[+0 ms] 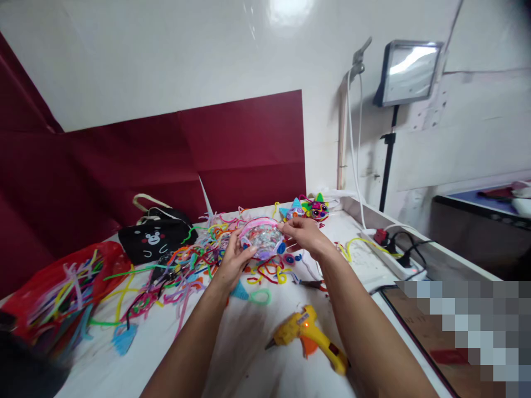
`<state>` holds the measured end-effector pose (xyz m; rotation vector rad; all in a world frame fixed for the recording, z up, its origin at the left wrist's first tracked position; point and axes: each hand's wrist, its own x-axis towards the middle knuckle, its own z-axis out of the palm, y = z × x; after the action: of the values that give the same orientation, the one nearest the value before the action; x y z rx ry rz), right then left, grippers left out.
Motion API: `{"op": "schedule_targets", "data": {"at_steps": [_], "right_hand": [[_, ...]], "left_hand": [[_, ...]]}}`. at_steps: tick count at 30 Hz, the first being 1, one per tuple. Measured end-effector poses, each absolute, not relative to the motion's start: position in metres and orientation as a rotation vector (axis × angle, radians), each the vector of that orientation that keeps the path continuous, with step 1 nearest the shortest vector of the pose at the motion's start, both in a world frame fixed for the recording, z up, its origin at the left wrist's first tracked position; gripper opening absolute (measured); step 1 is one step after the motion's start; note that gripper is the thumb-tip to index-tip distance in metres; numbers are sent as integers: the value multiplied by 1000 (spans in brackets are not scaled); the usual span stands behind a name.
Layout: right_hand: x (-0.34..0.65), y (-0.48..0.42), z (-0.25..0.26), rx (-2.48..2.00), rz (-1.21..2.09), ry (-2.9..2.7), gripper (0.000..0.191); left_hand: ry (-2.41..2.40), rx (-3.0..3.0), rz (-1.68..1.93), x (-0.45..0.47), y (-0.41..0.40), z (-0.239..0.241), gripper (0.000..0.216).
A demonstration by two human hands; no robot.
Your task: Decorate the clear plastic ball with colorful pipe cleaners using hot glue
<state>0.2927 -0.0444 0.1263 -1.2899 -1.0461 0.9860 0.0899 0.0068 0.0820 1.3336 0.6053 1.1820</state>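
Observation:
A round, see-through craft piece [264, 236] is held up over the table, its top edged in fuzzy pink pipe cleaner, with blue bits at its sides and lilac at the bottom. My left hand [233, 264] grips it at the lower left, thumb across the front. At the upper right of the rim, the fingers of my right hand [306, 236] pinch the pink edge. Looped pipe cleaners [269, 273] lie behind and below it. Nearer to me, between my forearms, a yellow hot glue gun [309, 334] rests on its side with a small light lit.
To the left are a red bag of pipe cleaners [112, 260], a black pouch [151, 243] and a blue fuzzy piece [124, 337]. Two colourful animal-faced pieces [316, 209] sit at the back. On the right are a power strip [398, 262] with cords and a lamp [410, 72].

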Motion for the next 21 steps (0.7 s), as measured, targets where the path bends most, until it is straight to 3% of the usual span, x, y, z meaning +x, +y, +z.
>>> {"op": "schedule_targets", "data": {"at_steps": [14,21], "right_hand": [[294,-51,133,-1190,1053,-1057,25],[292,-51,133,-1122,995,-1090,16]], "left_hand": [[522,1057,1153,89,11,81,74],[394,898,1100,89,13,82,62]]}}
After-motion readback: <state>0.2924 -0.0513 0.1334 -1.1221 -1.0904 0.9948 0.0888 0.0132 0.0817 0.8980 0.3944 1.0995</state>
